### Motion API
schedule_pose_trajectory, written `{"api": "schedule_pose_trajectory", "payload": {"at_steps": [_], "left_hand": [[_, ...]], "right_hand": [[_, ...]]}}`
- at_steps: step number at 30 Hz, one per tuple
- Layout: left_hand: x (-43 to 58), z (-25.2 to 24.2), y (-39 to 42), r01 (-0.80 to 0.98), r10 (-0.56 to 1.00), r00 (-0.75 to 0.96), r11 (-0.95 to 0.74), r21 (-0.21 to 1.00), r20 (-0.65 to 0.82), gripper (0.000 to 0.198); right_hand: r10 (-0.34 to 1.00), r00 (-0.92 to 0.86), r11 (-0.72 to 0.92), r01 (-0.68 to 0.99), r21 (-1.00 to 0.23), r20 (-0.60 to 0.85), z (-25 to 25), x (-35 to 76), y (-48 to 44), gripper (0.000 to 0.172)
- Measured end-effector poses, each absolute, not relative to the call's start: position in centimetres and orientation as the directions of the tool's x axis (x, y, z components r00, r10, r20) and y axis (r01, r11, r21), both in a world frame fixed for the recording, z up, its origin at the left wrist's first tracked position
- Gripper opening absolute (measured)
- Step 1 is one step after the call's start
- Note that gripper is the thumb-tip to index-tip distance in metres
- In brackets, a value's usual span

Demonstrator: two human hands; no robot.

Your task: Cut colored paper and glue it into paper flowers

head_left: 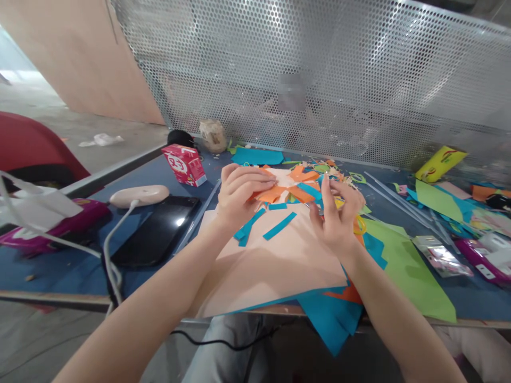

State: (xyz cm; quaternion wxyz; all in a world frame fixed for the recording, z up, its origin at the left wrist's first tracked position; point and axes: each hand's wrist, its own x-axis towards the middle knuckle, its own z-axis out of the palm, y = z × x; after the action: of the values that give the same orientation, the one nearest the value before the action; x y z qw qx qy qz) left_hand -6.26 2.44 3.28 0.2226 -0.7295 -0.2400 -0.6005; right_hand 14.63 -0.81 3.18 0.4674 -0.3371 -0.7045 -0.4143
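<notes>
My left hand is closed, its bent fingers together at the edge of an orange paper piece; the thumb is hidden. Several orange pieces lie spread out beyond it on a pale peach sheet. To their right, my right hand has its thumb and index finger apart, close to a blue paper strip. A yellow loop, perhaps a scissors handle, shows beside its palm. Between the forearms lie loose blue strips, one being a short blue strip.
A pink box, black phone and white power bank stand or lie at left. Green sheets and blue sheets overhang the front edge. Paper scraps lie before a perforated metal panel. A yellow packet leans at right.
</notes>
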Motion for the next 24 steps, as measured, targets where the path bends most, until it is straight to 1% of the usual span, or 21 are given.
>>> {"api": "schedule_pose_trajectory", "payload": {"at_steps": [2, 4, 6, 8, 10, 13, 16, 24], "left_hand": [[-6.27, 3.21, 2.48, 0.621, 0.067, 0.201, -0.78, -0.074, 0.977, 0.01], [-6.28, 3.17, 2.53, 0.61, 0.042, 0.221, -0.786, -0.105, 0.974, 0.007], [-6.3, 3.19, 2.55, 0.594, 0.014, 0.221, -0.795, -0.123, 0.975, 0.005], [-6.31, 3.24, 2.55, 0.588, 0.002, 0.219, -0.798, -0.13, 0.976, 0.006], [-6.32, 3.29, 2.56, 0.592, 0.003, 0.221, -0.795, -0.132, 0.975, 0.008], [-6.35, 3.26, 2.59, 0.596, 0.002, 0.228, -0.791, -0.138, 0.974, 0.008], [-6.42, 3.17, 2.64, 0.605, 0.019, 0.233, -0.786, -0.129, 0.972, 0.006], [-6.64, 2.94, 2.84, 0.611, 0.071, 0.23, -0.787, -0.087, 0.971, 0.007]], "right_hand": [[0.098, -0.347, 0.47, 0.842, 0.264, 0.933, 3.16, 14.71, -0.81, 0.067], [0.144, -0.341, 0.533, 0.817, 0.218, 0.929, 3.09, 14.82, -0.79, 0.069], [0.215, -0.338, 0.571, 0.804, 0.163, 0.916, 3.04, 14.89, -0.8, 0.066], [0.257, -0.344, 0.573, 0.807, 0.144, 0.903, 3.04, 14.92, -0.85, 0.061], [0.241, -0.35, 0.564, 0.81, 0.163, 0.905, 3.07, 14.92, -0.91, 0.06], [0.202, -0.365, 0.565, 0.802, 0.196, 0.909, 3.1, 14.93, -0.97, 0.062], [0.21, -0.384, 0.569, 0.796, 0.206, 0.899, 3.11, 14.96, -0.97, 0.061], [0.183, -0.405, 0.539, 0.804, 0.253, 0.896, 3.33, 14.94, -0.94, 0.046]]}}
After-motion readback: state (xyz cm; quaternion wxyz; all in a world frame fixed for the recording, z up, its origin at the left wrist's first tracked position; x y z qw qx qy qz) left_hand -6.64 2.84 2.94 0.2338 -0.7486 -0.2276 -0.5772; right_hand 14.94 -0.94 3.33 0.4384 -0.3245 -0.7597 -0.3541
